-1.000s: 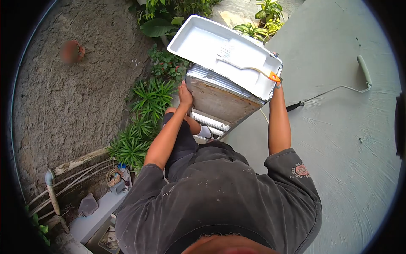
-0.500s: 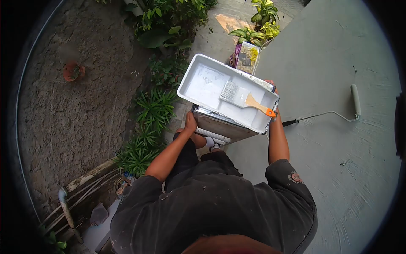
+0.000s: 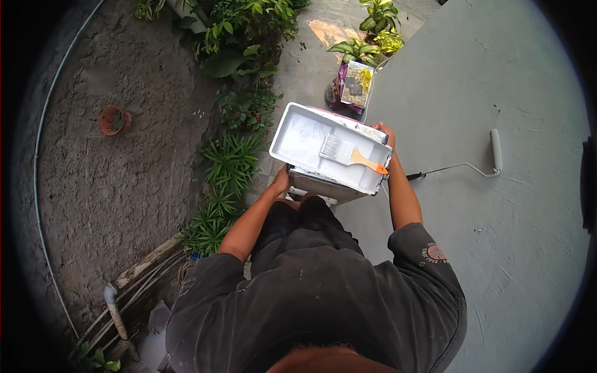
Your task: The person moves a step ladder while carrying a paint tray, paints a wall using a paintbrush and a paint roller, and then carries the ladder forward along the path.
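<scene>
A white paint tray [image 3: 293, 131] with white paint in it rests on top of a paint-spattered, stool-like stand [image 3: 326, 186]. Inside the tray lies a flat paintbrush [image 3: 357, 157], its bristles white and its wooden handle tipped orange. My left hand [image 3: 282, 180] is closed on the stand's near left edge, below the tray. At the far right corner my right hand [image 3: 387, 133] is wrapped round the edge; its fingertips are partly hidden. Beyond my right forearm, a paint roller [image 3: 495, 151] on a bent wire frame is against the grey wall, its handle end near my arm.
The grey wall [image 3: 497, 261] runs along my right. Plants [image 3: 233, 155] line the left side of the paved path [image 3: 317, 46]. Ahead stand a potted plant [image 3: 354, 50] and a purple bag [image 3: 343, 84]. Pipes [image 3: 112, 301] and a small terracotta pot [image 3: 112, 120] are at left.
The view has shifted, and the tray and stand sit slightly lower in it. My foot with a white sock, visible before, is now hidden. Both hands keep their hold.
</scene>
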### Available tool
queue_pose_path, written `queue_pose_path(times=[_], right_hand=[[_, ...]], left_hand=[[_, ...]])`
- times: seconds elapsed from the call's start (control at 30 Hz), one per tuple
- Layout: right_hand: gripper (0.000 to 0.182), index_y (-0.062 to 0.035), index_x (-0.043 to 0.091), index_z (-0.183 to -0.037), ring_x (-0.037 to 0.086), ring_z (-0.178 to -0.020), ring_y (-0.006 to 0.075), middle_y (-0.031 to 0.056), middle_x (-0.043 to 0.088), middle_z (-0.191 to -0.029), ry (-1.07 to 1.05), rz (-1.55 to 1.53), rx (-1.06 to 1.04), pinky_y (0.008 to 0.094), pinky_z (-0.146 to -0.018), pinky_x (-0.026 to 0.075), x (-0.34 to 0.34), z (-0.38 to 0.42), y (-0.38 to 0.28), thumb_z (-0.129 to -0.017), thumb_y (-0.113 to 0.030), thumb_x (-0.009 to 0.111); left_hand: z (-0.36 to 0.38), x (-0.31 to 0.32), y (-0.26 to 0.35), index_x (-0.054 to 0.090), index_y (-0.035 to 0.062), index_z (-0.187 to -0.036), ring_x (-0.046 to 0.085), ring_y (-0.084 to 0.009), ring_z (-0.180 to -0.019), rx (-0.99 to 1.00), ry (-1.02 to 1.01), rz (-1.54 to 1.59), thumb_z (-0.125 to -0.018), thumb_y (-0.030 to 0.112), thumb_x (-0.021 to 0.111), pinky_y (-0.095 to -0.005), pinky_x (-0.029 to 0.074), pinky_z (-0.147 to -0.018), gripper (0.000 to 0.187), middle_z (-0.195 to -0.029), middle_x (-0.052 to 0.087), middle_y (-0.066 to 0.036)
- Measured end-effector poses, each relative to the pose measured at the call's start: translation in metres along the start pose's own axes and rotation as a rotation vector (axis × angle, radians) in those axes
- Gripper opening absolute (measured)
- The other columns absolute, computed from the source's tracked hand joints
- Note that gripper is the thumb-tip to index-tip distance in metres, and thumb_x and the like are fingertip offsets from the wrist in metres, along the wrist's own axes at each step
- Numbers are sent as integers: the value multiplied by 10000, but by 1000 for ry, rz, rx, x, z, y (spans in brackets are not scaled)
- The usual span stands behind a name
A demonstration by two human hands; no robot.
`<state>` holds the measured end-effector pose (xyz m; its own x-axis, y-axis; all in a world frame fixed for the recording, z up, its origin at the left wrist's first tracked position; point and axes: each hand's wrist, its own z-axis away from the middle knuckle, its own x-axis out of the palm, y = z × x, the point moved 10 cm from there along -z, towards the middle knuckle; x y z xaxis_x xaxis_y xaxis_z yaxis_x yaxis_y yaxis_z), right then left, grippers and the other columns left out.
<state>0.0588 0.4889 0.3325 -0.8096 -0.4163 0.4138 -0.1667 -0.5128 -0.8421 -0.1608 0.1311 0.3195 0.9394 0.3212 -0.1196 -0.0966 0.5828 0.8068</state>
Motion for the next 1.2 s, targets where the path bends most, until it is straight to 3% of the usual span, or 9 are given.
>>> queue_pose_path(times=[0.07, 0.17, 0.27, 0.3, 0.4, 0.47, 0.57, 0.73, 1.2], right_hand=[[398, 49, 642, -775, 620, -753, 208, 147, 655, -817, -6, 10, -12, 317, -729, 488, 8, -2, -7, -980, -258, 493], [406, 66, 650, -777, 625, -765, 219, 165, 660, -829, -16, 86, -25, 322, -741, 493, 17, 9, -21, -980, -260, 518], [398, 67, 653, -778, 632, -770, 224, 170, 666, -833, 20, 26, -26, 325, -744, 499, 11, 7, -15, -978, -252, 526], [398, 72, 655, -789, 642, -779, 228, 178, 670, -838, 61, 64, -35, 325, -746, 505, 7, 8, -16, -978, -253, 527], [390, 79, 659, -802, 648, -785, 231, 186, 674, -847, 54, 20, -41, 329, -748, 506, 12, 10, -18, -974, -246, 529], [382, 85, 661, -811, 648, -781, 233, 191, 676, -851, 60, 24, -45, 328, -754, 507, 9, 12, -16, -971, -236, 530], [386, 88, 664, -809, 649, -781, 234, 188, 678, -847, 53, 8, -49, 325, -759, 506, 13, 9, -19, -970, -235, 530], [420, 89, 672, -808, 653, -793, 225, 183, 686, -850, 76, 30, -46, 319, -767, 506, 2, 5, -11, -976, -267, 526], [408, 80, 685, -838, 654, -781, 215, 173, 694, -855, 104, 67, -57, 315, -770, 509, 1, 7, -11, -968, -284, 551]], left_hand=[[-16, -5, -17, 474, -27, -1366, 494, -263, -1239, 48, -4, -37, -1033, 317, 251, -355, 344, -1066, 528, -1334, 550, -190], [-17, 8, -43, 495, -33, -1356, 495, -202, -1162, -140, -53, 499, -1046, 392, 282, -341, 335, -1039, 567, -1293, 560, -117], [-3, 13, -5, 386, -28, -1435, 364, -233, -1346, -105, -15, 649, -1033, 442, 293, -353, 260, -1119, 625, -1456, 429, -106], [-10, 15, -18, 316, 36, -1489, 272, -238, -1418, -130, -48, 652, -1012, 497, 325, -420, 207, -1151, 664, -1529, 340, -87], [10, 4, 24, 312, 115, -1507, 233, -230, -1438, -306, 44, 717, -990, 530, 361, -509, 177, -1147, 665, -1552, 309, -83], [1, -6, 8, 333, 171, -1501, 295, -233, -1417, -380, 67, 650, -978, 550, 374, -566, 214, -1118, 647, -1536, 344, -82], [-14, -2, 22, 348, 123, -1486, 370, -245, -1376, -199, -51, 670, -982, 523, 398, -519, 284, -1105, 645, -1506, 390, -85], [-12, -11, 19, 308, 0, -1470, 384, -229, -1350, 36, 216, 554, -1023, 377, 433, -362, 321, -1117, 598, -1489, 387, -109], [-17, -13, 11, 296, 1, -1478, 366, -233, -1360, 26, 123, 427, -1023, 380, 423, -362, 306, -1125, 605, -1499, 371, -113]])
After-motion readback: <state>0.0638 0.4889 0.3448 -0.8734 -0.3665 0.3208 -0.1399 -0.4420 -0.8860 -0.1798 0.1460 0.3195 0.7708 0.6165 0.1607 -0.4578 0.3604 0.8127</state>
